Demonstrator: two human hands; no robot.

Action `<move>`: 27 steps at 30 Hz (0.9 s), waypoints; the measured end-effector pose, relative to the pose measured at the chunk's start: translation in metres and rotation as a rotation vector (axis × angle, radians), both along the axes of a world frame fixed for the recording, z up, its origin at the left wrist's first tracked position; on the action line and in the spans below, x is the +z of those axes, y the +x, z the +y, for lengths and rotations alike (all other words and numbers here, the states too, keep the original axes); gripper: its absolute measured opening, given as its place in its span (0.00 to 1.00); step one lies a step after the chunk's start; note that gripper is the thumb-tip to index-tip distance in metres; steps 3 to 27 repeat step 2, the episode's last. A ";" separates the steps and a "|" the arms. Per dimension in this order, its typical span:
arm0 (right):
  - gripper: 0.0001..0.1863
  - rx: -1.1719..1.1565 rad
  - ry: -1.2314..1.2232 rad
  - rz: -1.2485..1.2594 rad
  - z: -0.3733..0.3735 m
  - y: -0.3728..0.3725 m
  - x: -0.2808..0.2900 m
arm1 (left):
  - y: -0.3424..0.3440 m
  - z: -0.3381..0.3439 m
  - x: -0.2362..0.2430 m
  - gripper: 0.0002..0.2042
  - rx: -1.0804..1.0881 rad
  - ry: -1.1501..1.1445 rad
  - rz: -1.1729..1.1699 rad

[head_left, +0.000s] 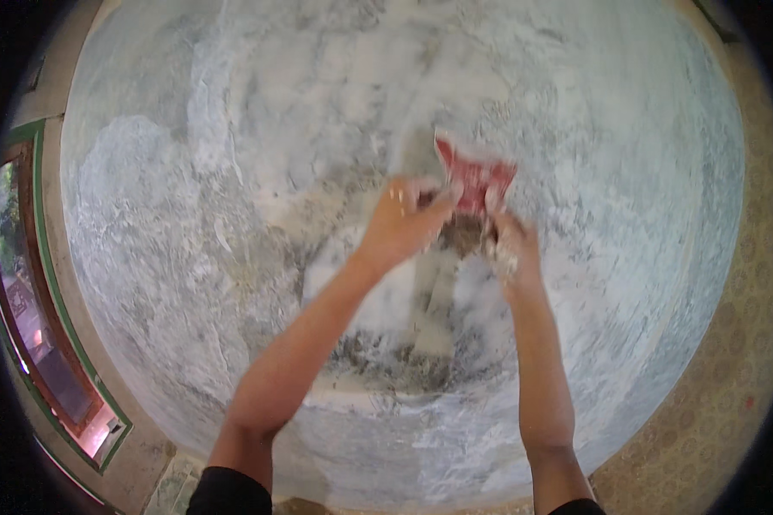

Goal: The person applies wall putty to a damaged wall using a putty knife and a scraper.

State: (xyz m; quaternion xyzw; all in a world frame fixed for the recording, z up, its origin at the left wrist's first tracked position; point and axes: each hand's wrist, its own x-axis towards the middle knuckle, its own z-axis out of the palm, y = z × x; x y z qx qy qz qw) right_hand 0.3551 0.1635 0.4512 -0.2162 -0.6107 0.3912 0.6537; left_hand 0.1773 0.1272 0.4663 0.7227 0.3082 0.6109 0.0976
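Observation:
A small red sheet (477, 178) with pale edges is bent between my two hands, in front of a patchy grey-and-white plastered wall (318, 103). It looks like sandpaper, though blur keeps me from being sure. My left hand (404, 221) pinches its lower left side, thumb towards the sheet. At the lower right side, my right hand (513, 245) grips it with bent fingers. White powder or paste clings to both hands, more thickly on the right. Part of the sheet's lower edge is hidden by my fingers.
On the far left is a window or door opening (39, 326) with a green and brown frame. A tan patterned surface (704, 412) borders the wall on the right. Darker, rough patches (404, 365) mark the plaster below my hands.

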 end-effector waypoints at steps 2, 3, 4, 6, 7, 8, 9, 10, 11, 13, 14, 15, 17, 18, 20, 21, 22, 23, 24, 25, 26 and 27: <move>0.20 -0.045 -0.064 0.053 0.030 -0.006 -0.015 | -0.005 0.034 -0.036 0.15 0.118 0.143 0.038; 0.20 -0.045 -0.064 0.053 0.030 -0.006 -0.015 | -0.005 0.034 -0.036 0.15 0.118 0.143 0.038; 0.20 -0.045 -0.064 0.053 0.030 -0.006 -0.015 | -0.005 0.034 -0.036 0.15 0.118 0.143 0.038; 0.20 -0.045 -0.064 0.053 0.030 -0.006 -0.015 | -0.005 0.034 -0.036 0.15 0.118 0.143 0.038; 0.20 -0.045 -0.064 0.053 0.030 -0.006 -0.015 | -0.005 0.034 -0.036 0.15 0.118 0.143 0.038; 0.20 -0.045 -0.064 0.053 0.030 -0.006 -0.015 | -0.005 0.034 -0.036 0.15 0.118 0.143 0.038; 0.20 -0.045 -0.064 0.053 0.030 -0.006 -0.015 | -0.005 0.034 -0.036 0.15 0.118 0.143 0.038; 0.20 -0.045 -0.064 0.053 0.030 -0.006 -0.015 | -0.005 0.034 -0.036 0.15 0.118 0.143 0.038; 0.20 -0.045 -0.064 0.053 0.030 -0.006 -0.015 | -0.005 0.034 -0.036 0.15 0.118 0.143 0.038; 0.20 -0.045 -0.064 0.053 0.030 -0.006 -0.015 | -0.005 0.034 -0.036 0.15 0.118 0.143 0.038; 0.20 -0.045 -0.064 0.053 0.030 -0.006 -0.015 | -0.005 0.034 -0.036 0.15 0.118 0.143 0.038; 0.20 -0.045 -0.064 0.053 0.030 -0.006 -0.015 | -0.005 0.034 -0.036 0.15 0.118 0.143 0.038; 0.20 -0.045 -0.064 0.053 0.030 -0.006 -0.015 | -0.005 0.034 -0.036 0.15 0.118 0.143 0.038; 0.20 -0.045 -0.064 0.053 0.030 -0.006 -0.015 | -0.005 0.034 -0.036 0.15 0.118 0.143 0.038; 0.20 -0.045 -0.064 0.053 0.030 -0.006 -0.015 | -0.005 0.034 -0.036 0.15 0.118 0.143 0.038; 0.20 -0.045 -0.064 0.053 0.030 -0.006 -0.015 | -0.005 0.034 -0.036 0.15 0.118 0.143 0.038; 0.20 -0.045 -0.064 0.053 0.030 -0.006 -0.015 | -0.005 0.034 -0.036 0.15 0.118 0.143 0.038; 0.20 -0.045 -0.064 0.053 0.030 -0.006 -0.015 | -0.005 0.034 -0.036 0.15 0.118 0.143 0.038; 0.20 -0.045 -0.064 0.053 0.030 -0.006 -0.015 | -0.005 0.034 -0.036 0.15 0.118 0.143 0.038; 0.20 -0.045 -0.064 0.053 0.030 -0.006 -0.015 | -0.005 0.034 -0.036 0.15 0.118 0.143 0.038; 0.20 -0.045 -0.064 0.053 0.030 -0.006 -0.015 | -0.005 0.034 -0.036 0.15 0.118 0.143 0.038; 0.20 -0.045 -0.064 0.053 0.030 -0.006 -0.015 | -0.005 0.034 -0.036 0.15 0.118 0.143 0.038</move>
